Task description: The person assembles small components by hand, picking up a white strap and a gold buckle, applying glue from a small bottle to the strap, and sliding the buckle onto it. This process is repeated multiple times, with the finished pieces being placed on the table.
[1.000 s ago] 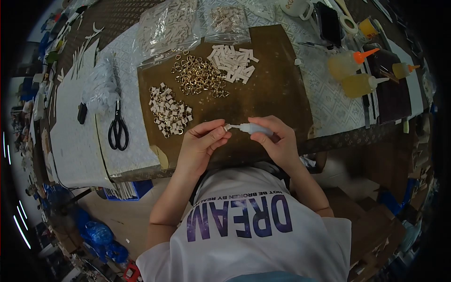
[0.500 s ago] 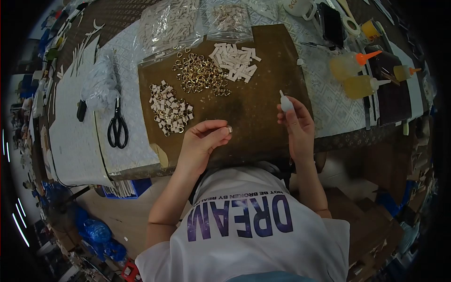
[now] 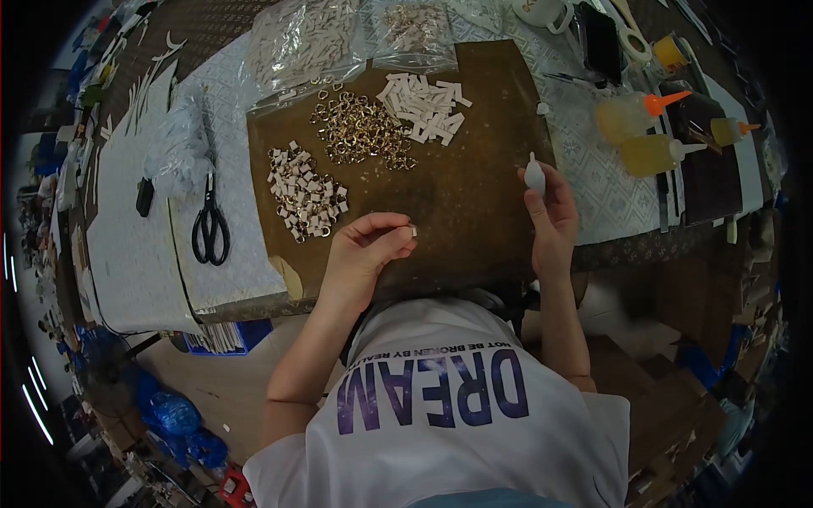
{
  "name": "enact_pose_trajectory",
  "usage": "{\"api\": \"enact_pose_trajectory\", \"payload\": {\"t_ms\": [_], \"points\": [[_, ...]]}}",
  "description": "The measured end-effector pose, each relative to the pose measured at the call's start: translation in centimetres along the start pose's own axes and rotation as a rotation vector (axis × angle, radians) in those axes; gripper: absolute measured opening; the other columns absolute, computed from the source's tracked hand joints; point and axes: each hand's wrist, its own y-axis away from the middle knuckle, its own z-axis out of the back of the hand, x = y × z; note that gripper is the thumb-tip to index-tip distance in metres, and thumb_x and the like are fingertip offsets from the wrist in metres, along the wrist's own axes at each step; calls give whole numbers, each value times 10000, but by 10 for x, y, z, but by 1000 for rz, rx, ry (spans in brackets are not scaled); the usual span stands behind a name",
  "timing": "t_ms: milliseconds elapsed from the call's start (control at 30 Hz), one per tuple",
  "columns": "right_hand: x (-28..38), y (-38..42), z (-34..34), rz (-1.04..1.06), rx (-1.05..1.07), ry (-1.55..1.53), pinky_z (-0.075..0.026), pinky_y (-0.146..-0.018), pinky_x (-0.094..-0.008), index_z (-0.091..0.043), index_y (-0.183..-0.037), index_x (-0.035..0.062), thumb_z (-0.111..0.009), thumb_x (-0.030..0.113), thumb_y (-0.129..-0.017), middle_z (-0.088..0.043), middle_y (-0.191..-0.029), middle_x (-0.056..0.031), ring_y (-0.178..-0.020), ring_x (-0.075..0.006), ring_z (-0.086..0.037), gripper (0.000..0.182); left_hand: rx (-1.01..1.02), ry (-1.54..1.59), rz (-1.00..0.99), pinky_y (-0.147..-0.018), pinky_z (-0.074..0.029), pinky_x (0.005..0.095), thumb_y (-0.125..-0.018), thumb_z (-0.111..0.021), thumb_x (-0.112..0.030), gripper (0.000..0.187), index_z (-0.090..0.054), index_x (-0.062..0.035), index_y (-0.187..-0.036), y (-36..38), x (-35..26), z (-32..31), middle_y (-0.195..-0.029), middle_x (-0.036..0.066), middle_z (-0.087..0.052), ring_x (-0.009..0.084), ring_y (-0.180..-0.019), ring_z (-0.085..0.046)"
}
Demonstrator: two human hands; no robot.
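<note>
Between the thumb and finger of my left hand (image 3: 373,245) is a small D-ring with a pale strip (image 3: 413,230), partly hidden by the fingertips. My right hand (image 3: 555,212) is wrapped round a small white squeeze bottle (image 3: 534,176), its thin nozzle pointing up. Left of centre on the brown mat (image 3: 474,203) lies a pile of rings fitted with pale strips (image 3: 305,195). Behind it are a heap of bare gold metal rings (image 3: 360,127) and a heap of loose pale strips (image 3: 423,106).
Black-handled scissors (image 3: 210,229) lie left of the mat. Clear bags of strips (image 3: 305,42) sit at the back. To the right stand glue bottles with orange and white tips (image 3: 627,118), near a phone (image 3: 600,44) and a tape roll (image 3: 635,45).
My right hand has moved to the right and slightly up with the squeeze bottle, which is now more upright. My left hand stays nearly still, keeping hold of the ring.
</note>
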Motion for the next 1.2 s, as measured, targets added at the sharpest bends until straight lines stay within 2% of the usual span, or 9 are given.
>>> {"api": "enact_pose_trajectory", "payload": {"t_ms": [267,433,667,767,867,967,1033,1133,1200], "points": [[-5,-13,3,154,-111,223,-426,-849,-244,-474,-1176,17,-527,2,-893,-559,-1136,-70,-989,-111,-532,288,-5,-15,-23,-693,-510,242,-800,-674,-30,184,-512,-75,-875,0,1,-1,-890,85,-642,128,-755,-621],[-12,-21,6,149,-34,396,-416,-832,-226,-488,-1111,39,-538,-26,-875,-568,-1112,-57,-955,-100,-526,250,22,-63,-39,-696,-496,251,-810,-665,-34,260,-417,-112,-804,0,3,-1,-900,90,-622,124,-754,-595],[-10,-21,2,184,-44,462,-414,-827,-228,-471,-1114,31,-565,-34,-853,-568,-1081,-57,-950,-118,-529,285,26,-77,-29,-683,-473,237,-831,-630,-33,235,-421,-123,-771,3,5,0,-923,82,-608,111,-749,-580],[-6,-15,-9,322,-229,487,-417,-841,-257,-474,-1109,0,-615,-11,-823,-560,-1076,-80,-931,-174,-542,320,31,-51,-27,-676,-461,233,-832,-626,-33,265,-393,-134,-758,4,4,1,-915,78,-604,106,-745,-567],[-13,-6,1,788,-423,626,-422,-828,-267,-499,-1070,-20,-646,-1,-799,-556,-1071,-108,-934,-221,-545,309,21,-38,-40,-667,-451,227,-832,-624,-33,300,-362,-145,-739,5,3,2,-909,77,-601,104,-747,-560],[-6,0,-12,668,68,625,-435,-810,-302,-537,-1008,-5,-629,-20,-799,-550,-1040,-108,-936,-236,-537,229,10,-36,-62,-661,-444,222,-834,-617,-26,319,-346,-155,-726,4,9,12,-900,75,-597,105,-751,-558],[7,-8,-45,380,163,601,-444,-794,-336,-561,-947,12,-608,-16,-804,-550,-994,-108,-926,-259,-540,154,-7,-31,-81,-660,-440,218,-835,-611,-18,323,-344,-160,-721,5,10,17,-892,72,-594,106,-753,-557],[-12,-44,-60,515,103,832,-480,-696,-310,-573,-934,28,-615,8,-812,-555,-955,-98,-801,-226,-595,130,-3,-23,-135,-682,-464,240,-836,-617,-27,315,-349,-144,-717,10,12,26,-902,76,-612,98,-749,-573],[-21,-63,-67,479,93,880,-478,-698,-319,-575,-927,26,-620,32,-812,-551,-927,-94,-798,-229,-591,124,-27,-17,-161,-666,-454,226,-839,-603,-14,309,-353,-149,-719,17,12,30,-898,76,-607,97,-743,-568]]}}
